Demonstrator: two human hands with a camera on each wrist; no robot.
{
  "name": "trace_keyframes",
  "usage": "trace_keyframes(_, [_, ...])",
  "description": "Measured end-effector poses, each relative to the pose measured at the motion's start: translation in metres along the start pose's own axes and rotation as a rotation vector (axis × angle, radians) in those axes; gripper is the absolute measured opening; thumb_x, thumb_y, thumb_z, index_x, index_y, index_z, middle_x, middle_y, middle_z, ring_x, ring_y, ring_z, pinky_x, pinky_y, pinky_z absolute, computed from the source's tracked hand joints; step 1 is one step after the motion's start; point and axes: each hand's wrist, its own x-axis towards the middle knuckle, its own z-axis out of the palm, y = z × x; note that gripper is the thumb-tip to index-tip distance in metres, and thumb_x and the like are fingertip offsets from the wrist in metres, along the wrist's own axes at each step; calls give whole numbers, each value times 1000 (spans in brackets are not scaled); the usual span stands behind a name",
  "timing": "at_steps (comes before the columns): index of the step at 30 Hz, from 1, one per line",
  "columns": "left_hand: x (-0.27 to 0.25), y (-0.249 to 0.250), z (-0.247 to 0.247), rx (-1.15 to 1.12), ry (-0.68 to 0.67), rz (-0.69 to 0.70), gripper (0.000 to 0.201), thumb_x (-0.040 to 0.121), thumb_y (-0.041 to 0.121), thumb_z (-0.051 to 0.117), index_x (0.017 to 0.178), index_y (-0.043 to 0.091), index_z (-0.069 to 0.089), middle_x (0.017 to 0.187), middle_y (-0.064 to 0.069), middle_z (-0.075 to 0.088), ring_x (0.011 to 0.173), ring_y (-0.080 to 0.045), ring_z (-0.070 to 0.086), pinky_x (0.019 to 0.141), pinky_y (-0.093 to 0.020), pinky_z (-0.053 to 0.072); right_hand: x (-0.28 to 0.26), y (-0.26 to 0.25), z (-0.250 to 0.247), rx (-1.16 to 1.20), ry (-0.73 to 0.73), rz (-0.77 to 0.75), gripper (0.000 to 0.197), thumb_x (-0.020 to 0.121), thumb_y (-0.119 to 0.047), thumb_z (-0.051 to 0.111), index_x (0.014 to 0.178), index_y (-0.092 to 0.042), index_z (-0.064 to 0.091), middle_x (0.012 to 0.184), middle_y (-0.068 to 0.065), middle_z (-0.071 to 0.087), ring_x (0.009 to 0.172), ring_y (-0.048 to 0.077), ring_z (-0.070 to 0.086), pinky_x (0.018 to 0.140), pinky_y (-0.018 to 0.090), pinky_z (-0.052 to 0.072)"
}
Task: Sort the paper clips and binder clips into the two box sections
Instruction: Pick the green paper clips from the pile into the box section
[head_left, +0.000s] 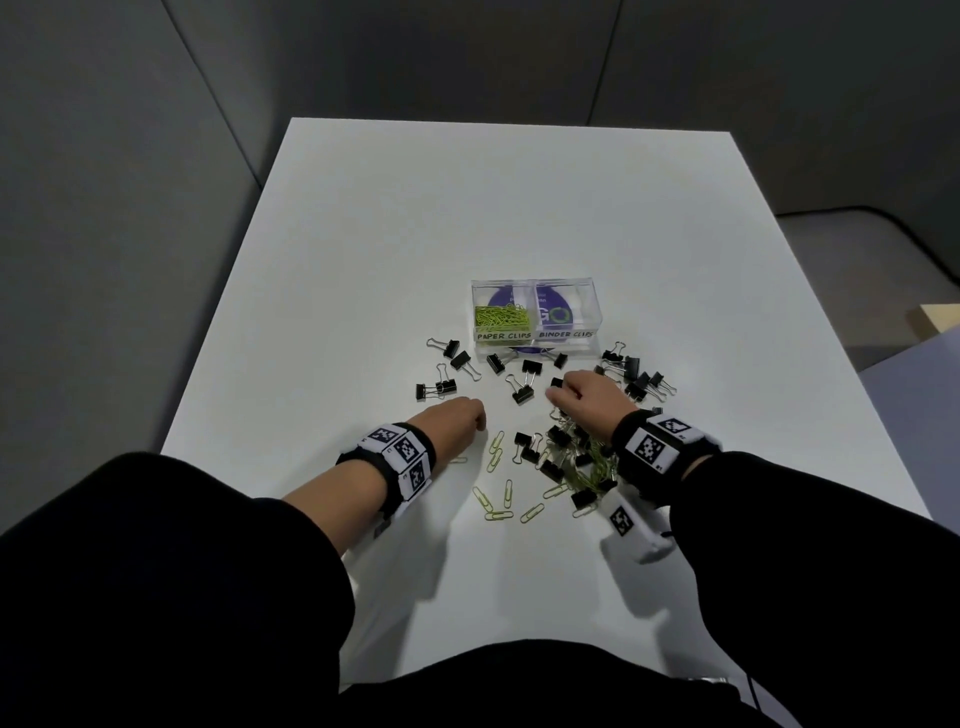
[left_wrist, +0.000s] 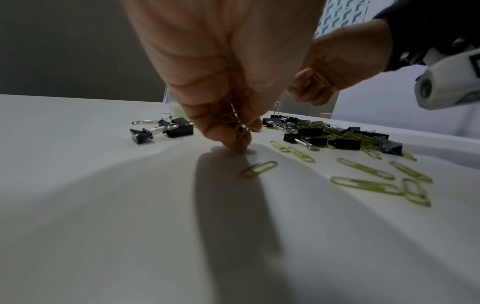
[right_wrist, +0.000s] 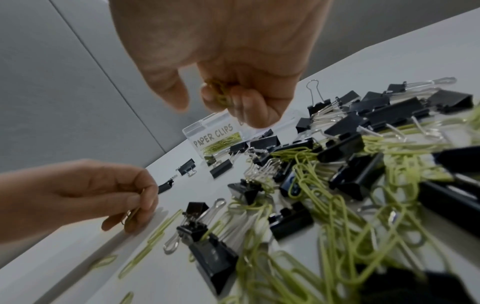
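Observation:
A clear two-section box (head_left: 592, 312) stands mid-table; its left section, labelled PAPER CLIPS (right_wrist: 214, 135), holds green paper clips (head_left: 503, 318), the BINDER CLIPS section (head_left: 566, 334) looks empty. Black binder clips (head_left: 524, 389) and green paper clips (head_left: 506, 493) lie scattered in front of it. My left hand (head_left: 457, 415) pinches a few green paper clips (left_wrist: 237, 125) just above the table. My right hand (head_left: 582, 395) hovers over the mixed pile (right_wrist: 337, 185), its fingers curled round a small bunch of green paper clips (right_wrist: 221, 92).
The white table (head_left: 467, 208) has bare surface behind and to the left of the box. A dense tangle of binder and paper clips (head_left: 576, 462) lies under my right wrist. More binder clips (head_left: 636, 376) sit right of the box. Grey walls surround the table.

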Motion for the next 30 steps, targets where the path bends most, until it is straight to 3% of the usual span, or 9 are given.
trace_keyframes(2, [-2,3,0,-35,-16,-44,29,90,1,34,111,12,50,118,-9,56,97,-24,54,80,-31,41,-3,-1,2,-55,-46,-16,43,92,-24,52,59,-19,25,60,-3,29,54,12,25,53,27,22])
trace_keyframes(5, [-7,5,0,-93,-5,-37,22,91,7,33,105,10,49,112,-10,58,87,-24,54,72,-29,38,-10,1,9,-72,-124,-12,36,92,-15,52,65,-20,29,63,-4,36,54,9,32,50,22,28])
trace_keyframes(10, [-15,-10,-5,72,-36,19,34,88,33,56,116,13,50,119,-4,58,107,-23,56,88,-33,44,-34,-2,23,-15,-305,-85,12,90,-13,55,84,-15,45,74,-8,51,64,8,49,54,14,37])
trace_keyframes(12, [-19,-16,-2,103,-89,25,37,87,32,60,117,13,52,121,-4,57,111,-22,54,92,-33,43,-43,-5,30,-139,-415,-148,11,85,-19,64,89,-15,54,88,-2,56,74,12,53,63,20,44])
trace_keyframes(14, [-22,-18,2,83,-89,27,31,88,29,60,113,11,56,119,-5,58,109,-22,55,90,-31,43,-50,-4,38,-369,-474,-223,24,82,-25,67,102,-14,59,103,1,57,91,18,56,75,28,44])
trace_keyframes(20, [-27,-16,10,2,-92,-8,20,94,22,50,103,6,58,117,-12,53,102,-25,55,87,-29,41,-52,-4,51,-519,-429,-287,23,91,-21,53,109,-8,58,117,8,54,101,27,57,73,28,37])
trace_keyframes(24, [-32,-12,14,-98,-32,-27,8,94,16,44,87,12,44,115,-13,56,86,-17,47,75,-25,34,-53,-4,52,-545,-387,-351,22,95,-17,45,110,-3,54,115,12,52,81,24,50,63,25,36])
trace_keyframes(27, [-38,-10,12,-124,-31,-40,10,96,17,41,96,11,48,114,-11,60,87,-19,48,75,-26,35,-53,-3,52,-521,-338,-337,23,92,-19,51,112,-6,49,114,9,54,86,26,53,68,31,41])
trace_keyframes(30, [-42,-10,10,-96,-49,-28,27,98,18,38,120,10,50,122,-11,59,107,-26,54,87,-29,39,-50,-4,51,-530,-312,-289,27,90,-25,56,111,-8,50,112,8,57,96,26,57,78,35,46])
